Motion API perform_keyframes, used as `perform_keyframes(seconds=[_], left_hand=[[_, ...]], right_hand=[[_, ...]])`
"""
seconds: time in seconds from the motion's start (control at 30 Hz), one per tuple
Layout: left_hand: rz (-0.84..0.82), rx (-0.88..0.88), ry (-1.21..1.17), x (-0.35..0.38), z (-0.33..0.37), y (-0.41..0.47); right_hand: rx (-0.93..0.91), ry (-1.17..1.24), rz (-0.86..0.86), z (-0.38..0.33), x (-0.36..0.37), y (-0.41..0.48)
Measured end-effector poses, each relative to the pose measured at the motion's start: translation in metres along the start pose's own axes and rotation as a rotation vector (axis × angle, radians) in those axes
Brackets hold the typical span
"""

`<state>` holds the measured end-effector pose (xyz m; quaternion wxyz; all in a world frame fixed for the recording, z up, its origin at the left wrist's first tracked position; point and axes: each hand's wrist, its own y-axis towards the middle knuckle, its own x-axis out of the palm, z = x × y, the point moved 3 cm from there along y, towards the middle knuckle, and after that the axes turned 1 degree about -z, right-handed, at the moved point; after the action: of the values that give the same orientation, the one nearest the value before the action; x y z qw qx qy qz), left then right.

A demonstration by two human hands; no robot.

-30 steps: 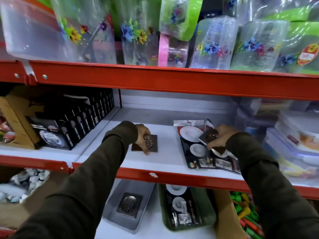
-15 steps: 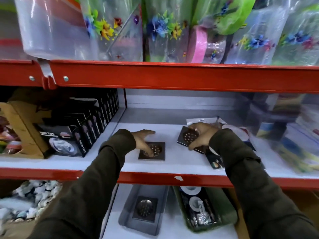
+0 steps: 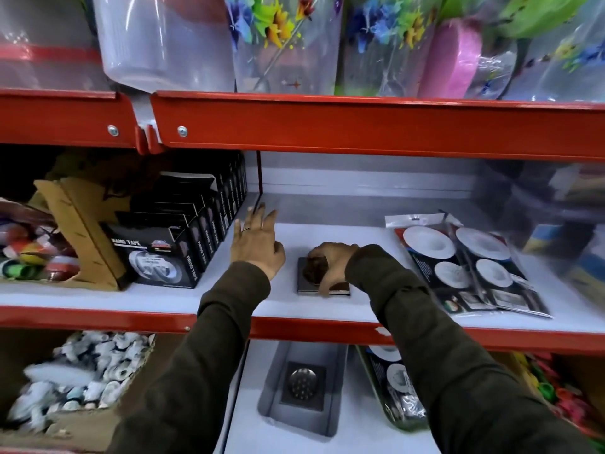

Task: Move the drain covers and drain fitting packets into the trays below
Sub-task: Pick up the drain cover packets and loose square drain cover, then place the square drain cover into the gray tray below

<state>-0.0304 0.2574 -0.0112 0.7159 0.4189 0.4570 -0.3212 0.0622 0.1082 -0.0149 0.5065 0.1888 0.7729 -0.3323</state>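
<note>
Because the right hand (image 3: 330, 263) has its fingers clamped on stacked drain covers (image 3: 322, 285) on the shelf (image 3: 294, 309), the bottom cover may slide out and miss the grey tray (image 3: 271, 388) below. The left hand (image 3: 257, 247) hovers empty, fingers apart.

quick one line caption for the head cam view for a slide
Right hand grips stacked square drain covers on the middle shelf; left hand open beside them, grey tray below.

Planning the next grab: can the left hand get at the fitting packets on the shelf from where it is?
Probably not directly: the left hand hovers open left of the right hand, which covers the drain covers between it and the packets.
</note>
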Motion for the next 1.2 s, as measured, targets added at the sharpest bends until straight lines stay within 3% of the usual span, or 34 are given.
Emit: perform_keyframes(seconds=[0.3, 0.6, 0.83, 1.0, 1.13, 1.2], left_hand=[[-0.048, -0.008, 0.036, 0.006, -0.004, -0.007], [-0.053, 0.010, -0.045, 0.008, 0.047, -0.017], [-0.087, 0.054, -0.240, 0.025, 0.143, -0.030], [-0.207, 0.065, -0.346, 0.037, 0.225, -0.039], [-0.280, 0.056, -0.250, 0.053, 0.283, -0.043], [-0.288, 0.050, -0.188, 0.062, 0.307, -0.045]], right_hand=[[-0.023, 0.042, 0.029, 0.008, 0.004, -0.009], [0.006, 0.174, 0.419, 0.066, -0.007, -0.047], [0.125, 0.116, 0.543, 0.133, -0.018, -0.090], [0.405, 0.092, 0.627, 0.206, -0.025, -0.124], [0.778, 0.147, 0.566, 0.267, -0.018, -0.148], [0.867, 0.194, 0.528, 0.288, -0.010, -0.156]])
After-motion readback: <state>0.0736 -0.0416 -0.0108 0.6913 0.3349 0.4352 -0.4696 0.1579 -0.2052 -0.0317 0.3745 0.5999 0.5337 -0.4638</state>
